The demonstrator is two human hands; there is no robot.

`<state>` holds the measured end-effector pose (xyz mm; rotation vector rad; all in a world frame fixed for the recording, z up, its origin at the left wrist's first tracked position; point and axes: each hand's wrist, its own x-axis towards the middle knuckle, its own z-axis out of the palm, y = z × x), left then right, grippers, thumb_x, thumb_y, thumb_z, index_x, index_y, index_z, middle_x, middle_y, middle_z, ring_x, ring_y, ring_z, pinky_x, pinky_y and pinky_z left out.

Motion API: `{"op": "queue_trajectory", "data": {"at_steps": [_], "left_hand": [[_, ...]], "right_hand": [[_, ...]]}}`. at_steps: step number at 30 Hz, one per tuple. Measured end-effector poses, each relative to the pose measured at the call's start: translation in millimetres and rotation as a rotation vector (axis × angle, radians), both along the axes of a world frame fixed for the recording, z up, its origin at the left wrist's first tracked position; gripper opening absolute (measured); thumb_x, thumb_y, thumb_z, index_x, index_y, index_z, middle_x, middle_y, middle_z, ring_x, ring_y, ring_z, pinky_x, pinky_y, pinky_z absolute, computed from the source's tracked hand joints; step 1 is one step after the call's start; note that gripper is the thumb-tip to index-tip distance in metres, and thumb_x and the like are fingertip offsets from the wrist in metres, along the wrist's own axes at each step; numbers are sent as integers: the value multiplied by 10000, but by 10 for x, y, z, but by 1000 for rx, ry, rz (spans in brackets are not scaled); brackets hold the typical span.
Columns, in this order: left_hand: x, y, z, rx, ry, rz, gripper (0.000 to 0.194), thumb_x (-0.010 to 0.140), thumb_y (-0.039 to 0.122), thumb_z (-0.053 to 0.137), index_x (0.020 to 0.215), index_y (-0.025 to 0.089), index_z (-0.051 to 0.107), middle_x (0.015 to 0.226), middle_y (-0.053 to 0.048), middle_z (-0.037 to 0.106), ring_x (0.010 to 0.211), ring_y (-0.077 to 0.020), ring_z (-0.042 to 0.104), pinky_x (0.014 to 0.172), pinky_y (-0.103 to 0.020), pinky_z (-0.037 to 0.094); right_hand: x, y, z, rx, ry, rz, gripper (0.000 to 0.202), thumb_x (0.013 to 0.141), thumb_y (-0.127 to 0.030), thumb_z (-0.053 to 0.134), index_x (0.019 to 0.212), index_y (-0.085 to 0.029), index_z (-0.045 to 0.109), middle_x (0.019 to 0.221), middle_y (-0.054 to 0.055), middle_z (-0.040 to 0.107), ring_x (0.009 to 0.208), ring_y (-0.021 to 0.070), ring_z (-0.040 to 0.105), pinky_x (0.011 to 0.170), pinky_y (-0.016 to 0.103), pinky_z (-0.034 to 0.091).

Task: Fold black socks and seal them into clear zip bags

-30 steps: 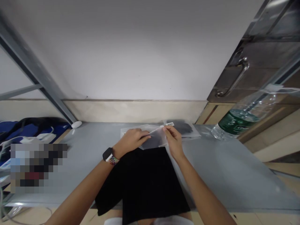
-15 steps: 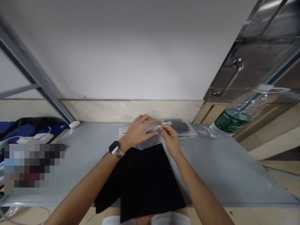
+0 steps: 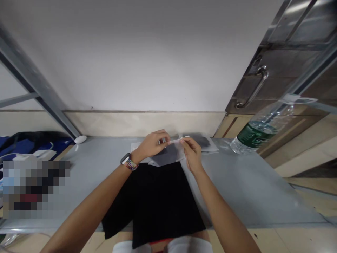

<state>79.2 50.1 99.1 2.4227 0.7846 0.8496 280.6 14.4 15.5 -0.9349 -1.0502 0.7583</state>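
Note:
Between my hands is a translucent plastic bag (image 3: 171,153), its top edge pulled into a line. My left hand (image 3: 155,143), with a watch and a colourful band at the wrist, pinches the left end of that edge. The right end is pinched by the fingers of my right hand (image 3: 191,149). Just below the bag, black shorts (image 3: 160,200) lie spread flat, their legs hanging over the near edge of the grey table (image 3: 237,196). Behind my right hand rests another plastic bag (image 3: 204,142) with something dark in it.
A large water bottle (image 3: 256,135) with a green label stands at the right. Metal frame posts (image 3: 52,105) rise at both sides, and a white wall (image 3: 147,63) closes off the back. Bags and cloth (image 3: 23,144) are heaped at the far left, partly blurred out.
My left hand's fingers have closed from a spread pose onto the bag's edge. That edge is now drawn straight between both hands. The camera view has shifted slightly.

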Motion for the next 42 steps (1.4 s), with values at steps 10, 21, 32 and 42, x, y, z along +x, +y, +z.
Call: {"op": "queue_trajectory", "data": {"at_steps": [10,21,32,42], "left_hand": [[-603,3,-108,-139,-81,141,244,972,409,657,844,202,679,934,-36,646,816,-163,617,692,-262,505],[-320,-114,-526,-707,-585,271,492,835,554,828,1169,214,706,1076,-67,756,954,-216,710,790,-325,600],[-320,-285,-380,-491,-484,438,447,860,609,804,1035,201,862,1097,-73,846,1103,-304,754,907,-371,616],[-355,-355,-402,-768,-523,261,416,749,447,933,1018,150,822,1059,-116,839,981,-275,783,955,-417,614]], "right_hand": [[140,149,19,-68,224,-109,398,694,-605,862,817,-254,721,716,-23,617,705,157,544,630,292,427],[149,125,27,-63,372,-23,340,683,-523,891,799,-278,687,776,-18,692,749,170,672,685,313,572],[53,-116,157,-419,119,394,524,538,-387,1036,973,-201,811,984,64,839,944,261,782,904,395,601],[94,-132,198,-364,212,375,474,570,-370,1026,980,-220,842,1019,61,850,957,271,784,902,406,616]]}}
